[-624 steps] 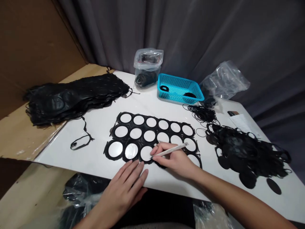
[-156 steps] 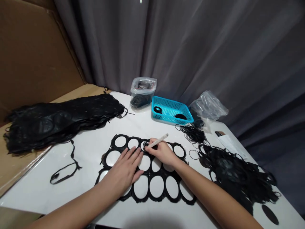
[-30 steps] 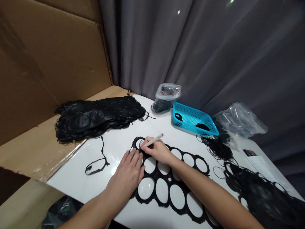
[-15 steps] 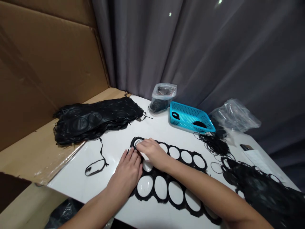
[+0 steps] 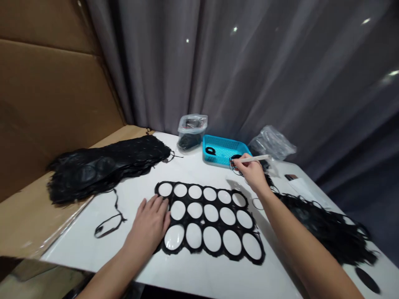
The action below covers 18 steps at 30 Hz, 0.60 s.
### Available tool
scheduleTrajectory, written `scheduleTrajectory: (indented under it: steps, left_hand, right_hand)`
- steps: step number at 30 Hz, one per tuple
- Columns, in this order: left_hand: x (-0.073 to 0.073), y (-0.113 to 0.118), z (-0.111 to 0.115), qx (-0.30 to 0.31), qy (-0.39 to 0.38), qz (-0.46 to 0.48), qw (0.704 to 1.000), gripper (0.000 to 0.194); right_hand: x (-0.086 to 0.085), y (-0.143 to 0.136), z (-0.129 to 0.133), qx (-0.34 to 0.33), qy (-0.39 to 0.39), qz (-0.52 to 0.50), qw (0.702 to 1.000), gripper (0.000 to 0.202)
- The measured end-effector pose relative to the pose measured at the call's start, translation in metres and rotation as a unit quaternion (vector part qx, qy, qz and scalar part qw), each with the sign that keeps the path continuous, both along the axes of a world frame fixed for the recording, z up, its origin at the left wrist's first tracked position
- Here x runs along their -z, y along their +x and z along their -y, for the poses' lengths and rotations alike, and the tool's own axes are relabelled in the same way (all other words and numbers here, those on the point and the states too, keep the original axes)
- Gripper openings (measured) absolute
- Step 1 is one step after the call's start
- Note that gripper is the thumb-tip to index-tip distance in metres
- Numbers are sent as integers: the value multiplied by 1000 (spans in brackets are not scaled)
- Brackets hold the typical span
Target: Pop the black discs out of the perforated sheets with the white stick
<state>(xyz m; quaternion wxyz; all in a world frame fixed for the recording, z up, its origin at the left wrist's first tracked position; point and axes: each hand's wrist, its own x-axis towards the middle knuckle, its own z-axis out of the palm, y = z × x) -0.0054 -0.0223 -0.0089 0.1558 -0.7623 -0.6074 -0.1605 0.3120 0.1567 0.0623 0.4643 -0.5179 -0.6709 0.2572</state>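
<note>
A black sheet with rows of round holes (image 5: 202, 202) lies flat on the white table (image 5: 124, 253). My left hand (image 5: 151, 222) rests on the sheet's left edge, its fingers stretched out. Over the front right corner of the blue basket (image 5: 224, 143), my right hand (image 5: 252, 169) pinches a white pen-like tool (image 5: 257, 158). A thin black ring hangs by its fingertips; whether the fingers hold it is unclear. Inside the basket lies a small black ring-shaped piece (image 5: 210, 151).
Stacked black sheets (image 5: 109, 166) lie at the left beside a cardboard box (image 5: 52, 87). A black strip with a loop (image 5: 109, 226) is nearer. Clear bags (image 5: 192, 131) stand behind. More black cut material (image 5: 330, 232) lies at the right.
My right hand has moved from the sheet's upper left corner to the basket, bringing the white tool along. My left hand stays on the sheet's left edge. The view has shifted right.
</note>
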Motion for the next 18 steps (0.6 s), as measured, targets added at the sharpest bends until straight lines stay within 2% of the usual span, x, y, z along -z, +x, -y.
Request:
scheduleTrajectory:
  steps: [2, 4, 8, 11, 13, 15, 17, 18]
  left_hand:
    - [0, -3, -5, 14, 5, 9, 1000, 38]
    - [0, -6, -9, 25, 13, 18, 999, 41]
    - [-2, -11, -15, 21, 21, 14, 999, 50]
    - [-10, -14, -17, 16, 16, -7, 1000, 54]
    - [-17, -7, -22, 11, 10, -18, 1000, 56]
    - [-24, 11, -30, 30, 6, -16, 999, 55]
    - [-28, 43, -41, 105, 4, 6, 994, 50]
    - [-29, 62, -47, 160, -16, 19, 987, 45]
  right_hand:
    - [4, 41, 7, -14, -103, -76, 992, 30]
    - [11, 78, 10, 12, -162, -89, 983, 29]
    - [22, 142, 4, 134, -169, 12, 976, 20]
    - [22, 174, 2, 190, -137, 48, 971, 17]
    - [19, 181, 6, 210, -107, 63, 970, 15]
    - [19, 170, 18, 205, -74, 70, 973, 14]
    - [24, 145, 35, 153, -53, 66, 985, 17]
    - [28, 129, 45, 90, -61, 52, 993, 19]
